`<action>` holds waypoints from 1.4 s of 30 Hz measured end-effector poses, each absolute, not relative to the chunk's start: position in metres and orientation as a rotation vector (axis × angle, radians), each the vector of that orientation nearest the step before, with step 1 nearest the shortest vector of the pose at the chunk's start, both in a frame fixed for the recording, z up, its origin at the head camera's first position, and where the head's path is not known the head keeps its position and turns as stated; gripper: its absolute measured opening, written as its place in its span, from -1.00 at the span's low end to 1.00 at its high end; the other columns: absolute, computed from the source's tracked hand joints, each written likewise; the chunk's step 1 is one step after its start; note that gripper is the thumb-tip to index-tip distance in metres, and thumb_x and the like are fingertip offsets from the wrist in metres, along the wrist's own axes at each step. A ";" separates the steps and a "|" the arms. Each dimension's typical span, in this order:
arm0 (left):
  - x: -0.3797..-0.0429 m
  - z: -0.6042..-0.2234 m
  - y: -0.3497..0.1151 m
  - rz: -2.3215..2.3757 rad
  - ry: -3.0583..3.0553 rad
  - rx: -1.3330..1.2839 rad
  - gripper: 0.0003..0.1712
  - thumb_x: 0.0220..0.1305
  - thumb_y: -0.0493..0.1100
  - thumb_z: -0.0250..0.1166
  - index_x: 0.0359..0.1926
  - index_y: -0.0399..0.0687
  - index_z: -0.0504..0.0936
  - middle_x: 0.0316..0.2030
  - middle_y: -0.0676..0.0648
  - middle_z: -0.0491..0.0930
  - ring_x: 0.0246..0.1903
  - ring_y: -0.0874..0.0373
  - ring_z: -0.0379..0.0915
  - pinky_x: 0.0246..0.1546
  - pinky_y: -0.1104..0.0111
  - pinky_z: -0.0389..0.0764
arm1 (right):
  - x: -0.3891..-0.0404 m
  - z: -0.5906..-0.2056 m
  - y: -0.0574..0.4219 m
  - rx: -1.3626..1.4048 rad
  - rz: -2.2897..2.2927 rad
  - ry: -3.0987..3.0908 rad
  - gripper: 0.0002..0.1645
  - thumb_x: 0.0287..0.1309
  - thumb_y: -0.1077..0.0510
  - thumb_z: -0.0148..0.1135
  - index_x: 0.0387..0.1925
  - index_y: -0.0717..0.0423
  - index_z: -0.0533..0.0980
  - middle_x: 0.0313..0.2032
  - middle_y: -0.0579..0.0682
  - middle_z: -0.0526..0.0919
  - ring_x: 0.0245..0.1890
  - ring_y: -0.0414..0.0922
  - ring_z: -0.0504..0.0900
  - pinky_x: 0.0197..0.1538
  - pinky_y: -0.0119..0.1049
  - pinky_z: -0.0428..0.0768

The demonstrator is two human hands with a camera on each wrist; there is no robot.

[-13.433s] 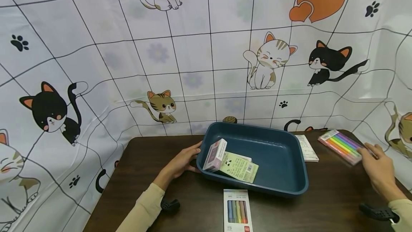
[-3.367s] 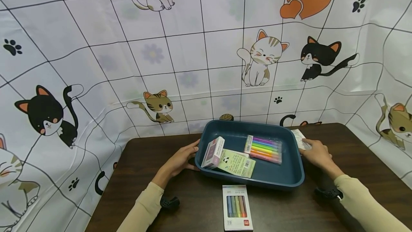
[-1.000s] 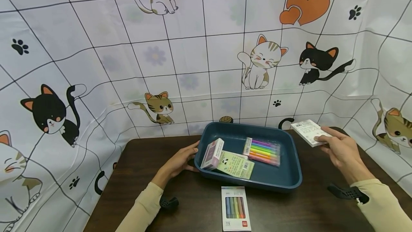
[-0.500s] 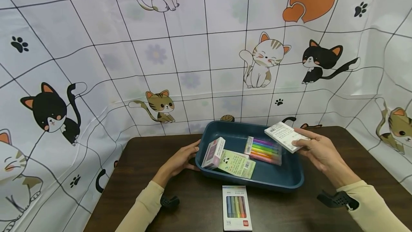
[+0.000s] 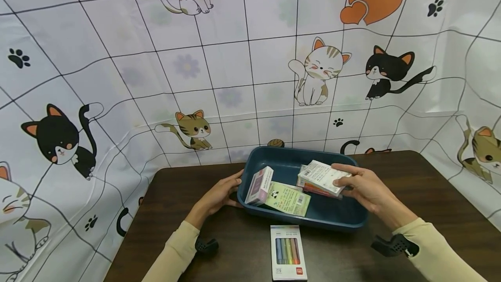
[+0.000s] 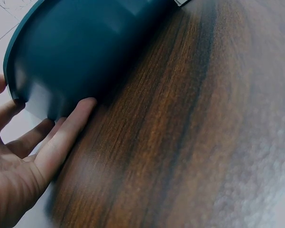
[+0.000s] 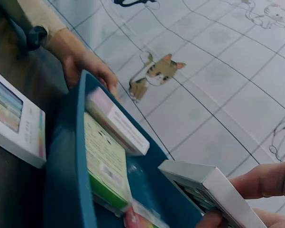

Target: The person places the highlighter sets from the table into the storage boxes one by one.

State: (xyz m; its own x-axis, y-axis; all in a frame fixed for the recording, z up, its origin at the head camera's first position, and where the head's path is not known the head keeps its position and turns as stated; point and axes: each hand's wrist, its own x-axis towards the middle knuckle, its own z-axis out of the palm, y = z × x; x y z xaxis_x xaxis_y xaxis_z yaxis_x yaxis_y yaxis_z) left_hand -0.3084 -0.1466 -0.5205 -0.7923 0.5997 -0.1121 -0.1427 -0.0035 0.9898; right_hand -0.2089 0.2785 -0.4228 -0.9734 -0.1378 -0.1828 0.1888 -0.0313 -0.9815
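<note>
My right hand (image 5: 362, 188) pinches a flat white box (image 5: 321, 175) with small print, its thumb on the upper face. It holds the box over the blue tub (image 5: 352, 216), above a clear pack of rainbow-coloured pens (image 5: 313, 189), which it partly covers. In the right wrist view, the underside of the white box (image 7: 199, 173) shows a dark picture. My left hand (image 5: 219, 193) rests against the tub's left end; in the left wrist view its fairly straight fingers (image 6: 66, 133) touch the outer wall. A pink-and-white box (image 5: 259, 186) and a green box (image 5: 289, 199) lie inside.
A white box of coloured sticks (image 5: 288, 252) lies on the dark wooden table (image 5: 235, 251), in front of the tub. A cat-patterned sheet (image 5: 235, 64) hangs behind the table and along its sides.
The rainbow pen pack went from the right of the table into the tub. My right hand then lifted the white box from beside the tub and brought it left over the pack.
</note>
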 end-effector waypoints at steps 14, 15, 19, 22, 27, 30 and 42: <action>-0.306 -0.525 -0.149 1.866 1.740 0.509 -0.34 0.65 0.04 -0.03 0.63 0.18 0.04 0.51 -0.18 0.15 0.37 -0.18 0.25 -0.09 -0.16 0.63 | -0.206 -0.427 0.235 -0.097 -1.985 1.962 -0.18 0.22 0.39 0.32 0.47 0.37 0.24 0.46 0.38 0.08 0.16 0.17 0.46 0.11 0.00 0.54; -0.306 -0.525 -0.149 1.866 1.738 0.513 -0.34 0.64 0.04 -0.03 0.64 0.18 0.04 0.52 -0.18 0.14 0.37 -0.19 0.24 -0.09 -0.16 0.63 | -0.206 -0.427 0.233 -0.103 -1.987 1.955 -0.18 0.22 0.40 0.31 0.47 0.38 0.24 0.46 0.38 0.07 0.15 0.18 0.47 0.11 0.01 0.55; -0.306 -0.525 -0.148 1.868 1.736 0.507 -0.34 0.64 0.05 -0.02 0.63 0.20 0.05 0.52 -0.16 0.14 0.37 -0.19 0.23 -0.09 -0.17 0.63 | -0.205 -0.429 0.229 -0.123 -1.996 1.930 -0.20 0.21 0.43 0.30 0.45 0.40 0.26 0.45 0.38 0.08 0.12 0.19 0.48 0.08 0.00 0.58; -0.306 -0.525 -0.148 1.867 1.734 0.499 -0.35 0.64 0.05 -0.03 0.63 0.22 0.07 0.52 -0.12 0.15 0.38 -0.18 0.23 -0.09 -0.17 0.62 | -0.204 -0.429 0.227 -0.138 -1.988 1.931 -0.22 0.21 0.43 0.31 0.45 0.38 0.28 0.44 0.39 0.10 0.14 0.19 0.48 0.06 -0.01 0.59; -0.307 -0.524 -0.147 1.864 1.733 0.500 -0.36 0.64 0.05 -0.02 0.62 0.23 0.08 0.52 -0.10 0.15 0.39 -0.18 0.21 -0.09 -0.17 0.63 | -0.202 -0.428 0.226 -0.154 -1.988 1.921 -0.24 0.22 0.45 0.30 0.44 0.37 0.30 0.44 0.39 0.10 0.22 0.23 0.43 0.09 0.01 0.59; -0.309 -0.524 -0.148 1.866 1.734 0.508 -0.35 0.64 0.05 -0.03 0.63 0.20 0.06 0.52 -0.14 0.14 0.38 -0.20 0.21 -0.09 -0.17 0.63 | -0.202 -0.429 0.226 -0.163 -1.992 1.922 -0.24 0.23 0.44 0.31 0.44 0.37 0.30 0.44 0.40 0.09 0.26 0.24 0.40 0.13 0.03 0.57; -0.309 -0.524 -0.147 1.865 1.728 0.505 -0.35 0.64 0.04 -0.01 0.63 0.19 0.08 0.52 -0.15 0.12 0.38 -0.21 0.20 -0.09 -0.17 0.63 | -0.194 -0.420 0.219 -0.430 -1.465 2.495 -0.17 0.28 0.02 0.40 0.52 -0.11 0.31 0.61 -0.09 -0.24 0.52 0.33 -0.24 0.23 0.51 0.19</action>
State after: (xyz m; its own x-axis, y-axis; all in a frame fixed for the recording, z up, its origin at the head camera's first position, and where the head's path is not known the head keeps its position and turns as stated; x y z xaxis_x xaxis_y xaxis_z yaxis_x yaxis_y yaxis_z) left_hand -0.3086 -0.1472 -0.5237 -0.7825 0.6163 -0.0881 -0.1349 -0.0296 0.9904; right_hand -0.1943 0.2194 -0.4196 -0.9339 -0.3555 -0.0373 -0.1406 0.4612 -0.8761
